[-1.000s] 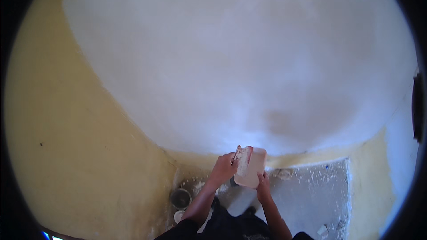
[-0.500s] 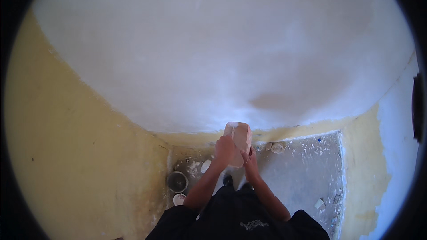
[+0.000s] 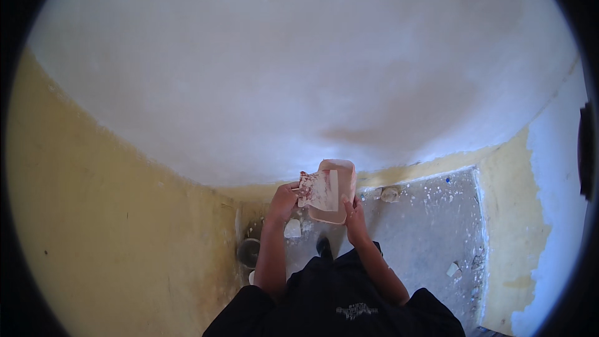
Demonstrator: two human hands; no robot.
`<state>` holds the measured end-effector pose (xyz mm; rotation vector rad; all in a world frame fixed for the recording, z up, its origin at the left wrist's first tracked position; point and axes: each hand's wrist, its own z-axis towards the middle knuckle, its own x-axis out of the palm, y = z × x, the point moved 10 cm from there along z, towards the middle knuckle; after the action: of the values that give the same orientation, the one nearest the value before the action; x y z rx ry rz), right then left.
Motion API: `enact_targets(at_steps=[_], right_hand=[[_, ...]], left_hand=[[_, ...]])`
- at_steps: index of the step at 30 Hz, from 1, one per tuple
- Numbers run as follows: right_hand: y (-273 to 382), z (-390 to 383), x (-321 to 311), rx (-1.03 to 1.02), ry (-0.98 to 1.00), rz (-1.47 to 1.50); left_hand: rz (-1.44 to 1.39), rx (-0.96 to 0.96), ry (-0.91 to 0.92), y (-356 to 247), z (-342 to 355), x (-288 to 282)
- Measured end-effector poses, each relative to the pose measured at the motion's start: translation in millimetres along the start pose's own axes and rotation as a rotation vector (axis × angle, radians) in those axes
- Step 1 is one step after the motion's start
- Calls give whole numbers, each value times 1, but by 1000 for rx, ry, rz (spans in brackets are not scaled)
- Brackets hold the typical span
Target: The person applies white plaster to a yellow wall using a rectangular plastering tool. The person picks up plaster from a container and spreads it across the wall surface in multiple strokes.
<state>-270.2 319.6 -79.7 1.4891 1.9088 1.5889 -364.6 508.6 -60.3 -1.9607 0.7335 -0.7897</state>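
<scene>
My left hand [image 3: 284, 202] is closed around a wide putty knife [image 3: 317, 191], its blade smeared with white and reddish-brown residue. The blade lies across the left part of a shallow pinkish plastic tray [image 3: 349, 181] with rounded corners. My right hand [image 3: 356, 222] grips the tray's lower right edge, with the thumb over the rim. A pale strip, possibly putty, runs along the blade's right edge inside the tray. The handle of the putty knife is mostly hidden by my left fingers.
Ahead rises a wall coated white [image 3: 299, 75], and a yellow wall [image 3: 125, 212] stands on the left. A dark bucket [image 3: 248, 252] sits in the left corner. Pale lumps [image 3: 390, 195] and white spatters lie on the grey floor [image 3: 424, 237]. A pale chunk [image 3: 453, 269] lies at right.
My left hand has moved left and turned, bringing the putty knife's broad blade into view. The tray has shifted slightly upward, still in my right hand.
</scene>
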Motion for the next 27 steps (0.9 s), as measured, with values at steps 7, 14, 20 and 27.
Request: enact_targets(at_steps=[7, 14, 20, 27], right_hand=[[1, 35, -14, -69, 35, -91], [3, 37, -41, -67, 72, -27], [-25, 90, -40, 35, 10, -93], [-26, 90, -51, 75, 49, -92]], left_hand=[[-350, 34, 61, 12, 2, -3], [-506, 483, -341, -126, -51, -86], [338, 1392, -1297, -394, -176, -113], [1387, 1293, -1734, -483, -33, -18]])
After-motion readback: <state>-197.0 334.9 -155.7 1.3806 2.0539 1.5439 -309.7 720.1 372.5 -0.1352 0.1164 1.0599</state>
